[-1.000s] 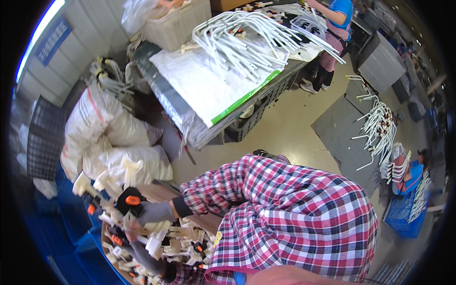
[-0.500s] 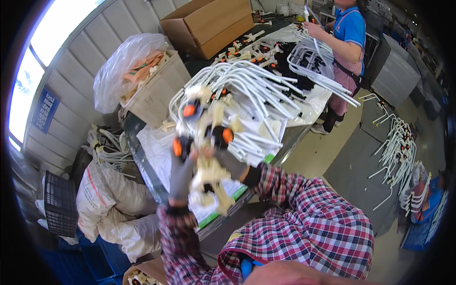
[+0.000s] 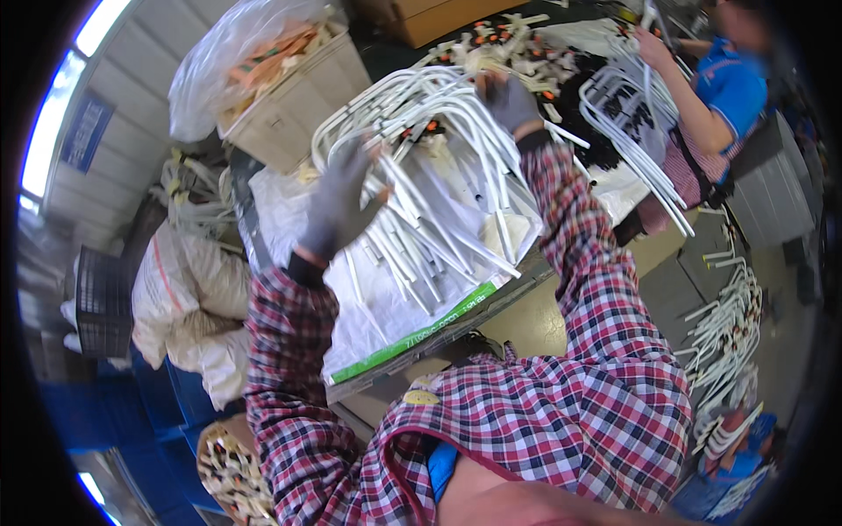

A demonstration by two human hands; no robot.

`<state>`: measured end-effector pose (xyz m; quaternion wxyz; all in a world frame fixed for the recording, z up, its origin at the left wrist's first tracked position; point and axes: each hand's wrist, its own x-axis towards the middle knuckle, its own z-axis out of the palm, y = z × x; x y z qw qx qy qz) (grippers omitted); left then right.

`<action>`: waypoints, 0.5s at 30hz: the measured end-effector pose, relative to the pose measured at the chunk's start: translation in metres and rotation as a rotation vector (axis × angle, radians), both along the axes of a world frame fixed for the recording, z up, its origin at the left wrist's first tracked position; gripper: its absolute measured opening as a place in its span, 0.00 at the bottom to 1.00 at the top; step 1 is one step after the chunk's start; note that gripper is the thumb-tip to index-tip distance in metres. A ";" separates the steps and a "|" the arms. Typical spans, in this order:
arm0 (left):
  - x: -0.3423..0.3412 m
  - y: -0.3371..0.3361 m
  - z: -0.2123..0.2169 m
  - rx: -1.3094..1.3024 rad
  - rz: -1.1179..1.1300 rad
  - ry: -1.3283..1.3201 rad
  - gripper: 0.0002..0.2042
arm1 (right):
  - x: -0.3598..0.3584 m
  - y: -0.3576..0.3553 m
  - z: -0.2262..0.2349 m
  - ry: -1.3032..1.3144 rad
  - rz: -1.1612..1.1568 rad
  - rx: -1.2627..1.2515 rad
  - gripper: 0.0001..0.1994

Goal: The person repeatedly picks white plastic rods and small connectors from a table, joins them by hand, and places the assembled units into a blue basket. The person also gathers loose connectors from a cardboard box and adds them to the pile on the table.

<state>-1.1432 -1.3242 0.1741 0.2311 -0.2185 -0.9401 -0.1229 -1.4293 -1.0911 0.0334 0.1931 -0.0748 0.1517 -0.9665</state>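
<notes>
My left hand (image 3: 340, 200), in a grey glove with bare fingertips, is over the left side of a heap of bent white tubes (image 3: 412, 219). Its fingers and thumb are apart, with nothing held in them. Farther off, my right hand (image 3: 509, 101), gloved alike, reaches across the far right of the tubes to the near edge of a pile of cream plastic parts (image 3: 517, 44) with black and orange pieces. Its fingers are bent beside a cream part; whether they grip it is hidden. A few black and orange pieces (image 3: 430, 129) show among the tubes.
A grey bin (image 3: 303, 105) holding clear plastic film stands behind the table at left. White sacks (image 3: 189, 298) lie left of the table. A carton (image 3: 230, 469) of cream parts sits at lower left. A co-worker (image 3: 728, 96) handles tubes at far right; more tubes (image 3: 724, 324) lie on the floor.
The cluster of cream plastic parts with black and orange pieces has left both hands. My hands have separated, the right one stretching away to the far pile. The view has shifted.
</notes>
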 end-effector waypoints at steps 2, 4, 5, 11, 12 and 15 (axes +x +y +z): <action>0.054 -0.067 -0.117 0.128 0.166 -0.403 0.25 | 0.024 -0.013 -0.070 -0.302 0.092 0.121 0.12; 0.161 -0.109 -0.189 0.181 0.374 -0.674 0.22 | 0.086 -0.045 -0.118 -0.228 0.344 0.150 0.09; 0.208 -0.096 -0.175 0.292 0.545 -0.796 0.22 | 0.119 -0.064 -0.129 -0.422 0.385 0.191 0.08; 0.494 -0.032 -0.220 0.578 1.426 -0.449 0.21 | 0.273 -0.158 -0.130 -0.431 0.777 0.541 0.10; 0.526 -0.027 -0.216 0.578 1.582 -0.317 0.21 | 0.294 -0.182 -0.125 -0.332 0.826 0.568 0.11; 0.560 0.061 -0.208 0.501 1.989 0.035 0.22 | 0.330 -0.211 -0.070 -0.082 1.181 0.584 0.13</action>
